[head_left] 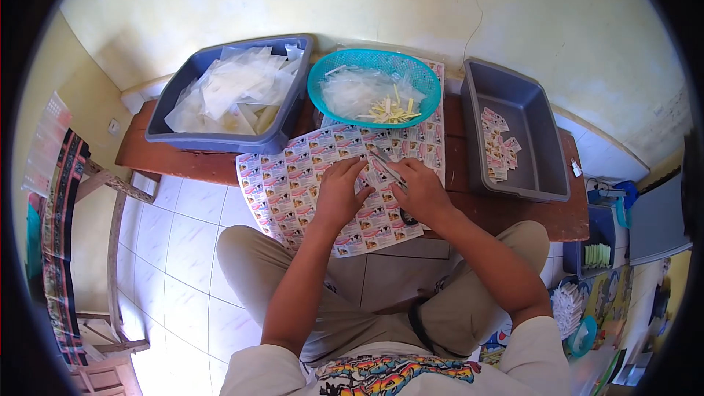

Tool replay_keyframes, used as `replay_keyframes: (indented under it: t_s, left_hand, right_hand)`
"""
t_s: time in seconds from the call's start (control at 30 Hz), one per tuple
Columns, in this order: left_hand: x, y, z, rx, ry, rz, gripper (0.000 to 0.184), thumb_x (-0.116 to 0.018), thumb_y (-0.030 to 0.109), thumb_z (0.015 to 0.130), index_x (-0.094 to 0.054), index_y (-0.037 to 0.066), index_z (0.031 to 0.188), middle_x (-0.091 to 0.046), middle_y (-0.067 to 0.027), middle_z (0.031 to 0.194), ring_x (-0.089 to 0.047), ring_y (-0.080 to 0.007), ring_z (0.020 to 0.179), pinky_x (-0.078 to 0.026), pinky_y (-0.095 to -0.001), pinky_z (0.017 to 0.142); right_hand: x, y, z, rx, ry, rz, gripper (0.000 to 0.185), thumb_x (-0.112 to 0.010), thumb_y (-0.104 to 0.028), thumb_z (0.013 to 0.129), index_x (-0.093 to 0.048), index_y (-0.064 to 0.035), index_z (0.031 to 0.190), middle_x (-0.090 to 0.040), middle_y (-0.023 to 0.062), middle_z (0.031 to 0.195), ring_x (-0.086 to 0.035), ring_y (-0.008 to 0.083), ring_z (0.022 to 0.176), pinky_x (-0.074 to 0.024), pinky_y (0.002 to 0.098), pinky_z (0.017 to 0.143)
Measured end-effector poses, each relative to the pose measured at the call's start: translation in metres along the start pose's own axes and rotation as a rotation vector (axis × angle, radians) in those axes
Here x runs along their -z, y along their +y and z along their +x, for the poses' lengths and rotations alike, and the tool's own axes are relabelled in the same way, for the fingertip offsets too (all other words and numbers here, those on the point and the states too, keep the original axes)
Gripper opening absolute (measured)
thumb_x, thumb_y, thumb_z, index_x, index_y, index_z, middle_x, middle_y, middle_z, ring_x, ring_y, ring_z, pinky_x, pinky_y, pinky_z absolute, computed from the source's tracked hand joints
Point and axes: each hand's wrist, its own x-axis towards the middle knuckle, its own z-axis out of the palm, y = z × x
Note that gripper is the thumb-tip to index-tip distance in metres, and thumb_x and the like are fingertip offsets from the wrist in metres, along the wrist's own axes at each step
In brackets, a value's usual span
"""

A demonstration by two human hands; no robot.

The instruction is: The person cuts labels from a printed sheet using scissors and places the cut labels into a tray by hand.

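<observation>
I watch the left hand [341, 194] rest on a printed sheet [290, 169] at the centre of the frame, its thumb and forefinger apart over the repeated little labels; whether its other fingertips pinch anything, I cannot tell. Just to its right, the right hand [422, 194] has its fingers closed around what looks to me like a pair of scissors [384, 160], with the metal blades pointing toward the upper left, over the sheet. The sheet covers the middle of a reddish-brown bench [139, 136] and droops over the near edge, between the person's knees.

Above the hands, at upper centre, I have a turquoise basket [423, 73] in view, with clear plastic [348, 92] heaped inside and pale yellow strips [396, 110] toward its front right. In the upper left sits a blue-grey tub [220, 144] piled with translucent sheets [238, 88]. Right of centre, I see a grey bin [532, 132] with small printed pieces [500, 154] scattered along its left side
</observation>
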Motion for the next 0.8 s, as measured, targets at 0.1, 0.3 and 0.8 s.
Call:
replay_keyframes:
  t_s: [0.1,0.3,0.8]
  left_hand:
    - [-0.004,-0.004,-0.006,0.023,-0.032,0.018,0.067,-0.093,0.015,0.078,-0.068,0.006,0.14,-0.066,-0.0166,0.145,-0.059,-0.0394,0.137,-0.045,-0.0525,0.117]
    - [-0.004,-0.007,-0.016,0.039,-0.036,0.113,0.071,-0.093,0.013,0.076,-0.066,0.006,0.142,-0.063,-0.0164,0.151,-0.056,-0.0394,0.141,-0.043,-0.0526,0.12]
    - [-0.004,-0.018,-0.03,0.057,-0.039,0.155,0.061,-0.09,0.02,0.08,-0.068,0.004,0.135,-0.068,-0.012,0.139,-0.059,-0.0323,0.136,-0.04,-0.0526,0.12]
  right_hand:
    - [-0.005,0.005,-0.002,-0.033,-0.08,-0.046,0.042,-0.077,-0.009,0.09,-0.071,-0.0033,0.132,-0.07,0.0199,0.119,-0.071,0.0415,0.104,-0.0592,0.0486,0.092]
    - [-0.025,0.01,0.0,0.049,-0.112,-0.107,0.045,-0.079,-0.009,0.089,-0.071,-0.0022,0.133,-0.069,0.0184,0.123,-0.071,0.0404,0.109,-0.0585,0.0482,0.095]
    - [-0.032,0.005,-0.002,-0.004,-0.227,-0.202,0.04,-0.081,-0.016,0.089,-0.075,-0.0033,0.127,-0.069,0.0189,0.131,-0.069,0.0398,0.116,-0.0572,0.0477,0.101]
